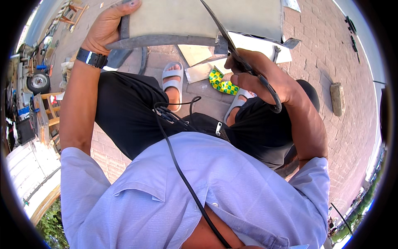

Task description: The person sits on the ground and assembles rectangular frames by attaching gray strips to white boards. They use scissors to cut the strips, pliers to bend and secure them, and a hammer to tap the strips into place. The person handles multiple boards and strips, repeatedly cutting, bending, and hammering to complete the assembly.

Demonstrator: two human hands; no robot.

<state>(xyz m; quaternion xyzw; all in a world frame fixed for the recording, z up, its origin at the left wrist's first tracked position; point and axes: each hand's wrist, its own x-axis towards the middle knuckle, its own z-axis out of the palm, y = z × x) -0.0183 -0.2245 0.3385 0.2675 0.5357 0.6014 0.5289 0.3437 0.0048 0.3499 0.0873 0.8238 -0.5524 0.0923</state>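
Closest to the camera is your light blue short-sleeved shirt (141,216), with a black cable (179,168) running down its front towards your lap. You are seated low, knees apart in black trousers (124,112), grey sandals (173,84) on brick paving (306,41). Beyond your knees, at the top of the view, is a flat cream panel (182,18) with a dark grey strip (166,40) along its near edge. Your left hand (108,28), a dark watch (92,57) on its wrist, grips the panel's left end, thumb over the face; its other fingers are partly hidden. Your right hand (263,74) has its fingers curled around the handles of long black scissors (227,39), whose blades point up and left across the panel's right part; how far the blades are parted, you cannot tell. On the ground between your feet and the panel lies a green-and-yellow checked piece (222,84), near pale board offcuts (195,54). A rough brown block (338,99) stands off to the right.
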